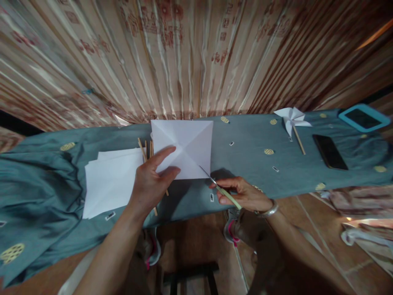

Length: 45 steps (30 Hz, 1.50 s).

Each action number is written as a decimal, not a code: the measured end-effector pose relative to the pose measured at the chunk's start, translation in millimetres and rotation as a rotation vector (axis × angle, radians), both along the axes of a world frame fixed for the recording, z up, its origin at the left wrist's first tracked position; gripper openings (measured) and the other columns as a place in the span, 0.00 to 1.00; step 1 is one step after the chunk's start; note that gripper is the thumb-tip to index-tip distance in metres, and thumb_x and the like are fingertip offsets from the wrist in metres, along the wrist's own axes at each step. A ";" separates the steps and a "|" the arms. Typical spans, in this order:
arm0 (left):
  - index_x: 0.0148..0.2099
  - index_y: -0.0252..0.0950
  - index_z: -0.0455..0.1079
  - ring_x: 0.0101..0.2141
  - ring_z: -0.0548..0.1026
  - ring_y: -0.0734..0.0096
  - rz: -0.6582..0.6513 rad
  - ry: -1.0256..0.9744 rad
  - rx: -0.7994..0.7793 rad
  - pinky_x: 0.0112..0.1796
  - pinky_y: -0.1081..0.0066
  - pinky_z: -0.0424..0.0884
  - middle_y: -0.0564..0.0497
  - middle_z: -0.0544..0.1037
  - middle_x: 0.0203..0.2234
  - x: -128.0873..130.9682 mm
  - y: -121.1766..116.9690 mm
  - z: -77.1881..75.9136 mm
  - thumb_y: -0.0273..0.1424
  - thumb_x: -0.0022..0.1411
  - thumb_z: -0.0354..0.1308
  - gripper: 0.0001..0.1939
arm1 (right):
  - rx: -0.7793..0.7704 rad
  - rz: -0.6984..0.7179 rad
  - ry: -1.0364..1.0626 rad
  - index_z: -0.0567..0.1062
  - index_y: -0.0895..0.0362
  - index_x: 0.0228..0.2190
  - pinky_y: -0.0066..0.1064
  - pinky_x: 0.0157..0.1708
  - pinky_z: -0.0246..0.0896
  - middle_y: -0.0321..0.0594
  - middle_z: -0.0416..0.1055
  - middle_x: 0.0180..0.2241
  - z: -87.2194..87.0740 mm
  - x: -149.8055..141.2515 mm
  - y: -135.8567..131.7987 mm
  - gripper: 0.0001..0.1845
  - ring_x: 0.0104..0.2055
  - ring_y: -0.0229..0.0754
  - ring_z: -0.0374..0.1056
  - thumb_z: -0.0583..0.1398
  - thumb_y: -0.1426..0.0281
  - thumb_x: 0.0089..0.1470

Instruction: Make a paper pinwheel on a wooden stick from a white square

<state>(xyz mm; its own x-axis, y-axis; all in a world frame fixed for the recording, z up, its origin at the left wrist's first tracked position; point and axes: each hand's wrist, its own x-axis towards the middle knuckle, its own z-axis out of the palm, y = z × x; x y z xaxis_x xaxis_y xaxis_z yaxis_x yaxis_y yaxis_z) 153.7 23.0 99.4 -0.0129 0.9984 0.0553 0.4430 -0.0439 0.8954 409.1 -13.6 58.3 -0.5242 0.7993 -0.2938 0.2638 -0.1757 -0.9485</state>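
Note:
A square white sheet of paper (190,137) with diagonal creases is by my left hand (152,174). Its thumb and index finger press on the sheet's left part; the other fingers are hidden. My right hand (238,192) grips scissors (225,193) with pale green handles. Their blades lie along the crease at the sheet's lower right corner, the tip pointing toward the middle. Several thin wooden sticks (144,148) lie partly under the sheet and my left hand. Left of them is a stack of white paper (112,180).
A green patterned cloth (245,155) covers the narrow table. At the right lie a white paper pinwheel (293,119) on a stick, a dark phone (330,151) and a blue-framed device (364,117). A pleated curtain (184,61) hangs behind. A dark stool (190,273) stands below.

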 end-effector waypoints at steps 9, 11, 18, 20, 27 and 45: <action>0.54 0.39 0.72 0.51 0.75 0.61 -0.005 -0.032 -0.016 0.54 0.61 0.70 0.51 0.77 0.51 0.9 -0.4 -0.7 0.31 0.52 0.62 0.24 | -0.064 -0.042 0.043 0.77 0.60 0.40 0.23 0.22 0.49 0.28 0.59 0.22 -2.7 -0.3 -0.9 0.24 0.23 0.29 0.51 0.68 0.58 0.45; 0.53 0.39 0.72 0.51 0.74 0.61 -0.003 -0.024 -0.010 0.54 0.61 0.69 0.52 0.77 0.51 0.7 -0.4 -0.2 0.31 0.52 0.62 0.24 | -0.079 -0.055 0.049 0.77 0.59 0.40 0.22 0.21 0.49 0.28 0.59 0.22 -2.2 -1.0 -1.0 0.23 0.23 0.29 0.51 0.69 0.58 0.44; 0.53 0.40 0.73 0.52 0.74 0.62 0.009 0.016 0.005 0.54 0.64 0.69 0.53 0.77 0.51 0.4 -0.2 1.6 0.31 0.51 0.63 0.24 | -0.168 -0.104 0.077 0.77 0.60 0.40 0.22 0.22 0.51 0.28 0.62 0.22 -1.7 -2.5 -1.3 0.25 0.23 0.28 0.53 0.71 0.60 0.41; 0.53 0.40 0.73 0.52 0.74 0.61 0.009 0.014 0.002 0.54 0.63 0.70 0.53 0.77 0.51 0.6 -0.3 1.9 0.31 0.51 0.63 0.24 | -0.179 -0.122 0.084 0.77 0.60 0.39 0.22 0.22 0.51 0.28 0.62 0.22 -1.8 -2.6 -1.5 0.25 0.23 0.28 0.53 0.71 0.61 0.39; 0.53 0.41 0.73 0.50 0.75 0.61 0.013 0.036 -0.005 0.53 0.63 0.71 0.52 0.78 0.50 0.0 -0.5 2.2 0.31 0.51 0.63 0.24 | -0.206 -0.170 0.096 0.79 0.59 0.38 0.22 0.23 0.54 0.28 0.64 0.22 -2.3 -2.9 -2.7 0.23 0.23 0.28 0.55 0.72 0.63 0.38; 0.52 0.40 0.73 0.52 0.73 0.60 -0.029 -0.017 -0.053 0.53 0.63 0.70 0.51 0.77 0.51 4.0 -1.6 0.5 0.31 0.50 0.64 0.24 | -0.166 -0.131 0.067 0.79 0.59 0.39 0.24 0.26 0.59 0.29 0.66 0.23 -2.3 0.1 -2.7 0.24 0.24 0.30 0.58 0.71 0.60 0.39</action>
<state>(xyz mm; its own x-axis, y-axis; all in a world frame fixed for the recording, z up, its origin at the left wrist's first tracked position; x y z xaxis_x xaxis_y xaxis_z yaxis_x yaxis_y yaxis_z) 157.7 21.4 99.9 0.0151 0.9999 0.0023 0.4273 -0.0085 0.9041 409.2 -16.2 56.0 -0.4417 0.8054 -0.3952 0.1657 -0.3596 -0.9183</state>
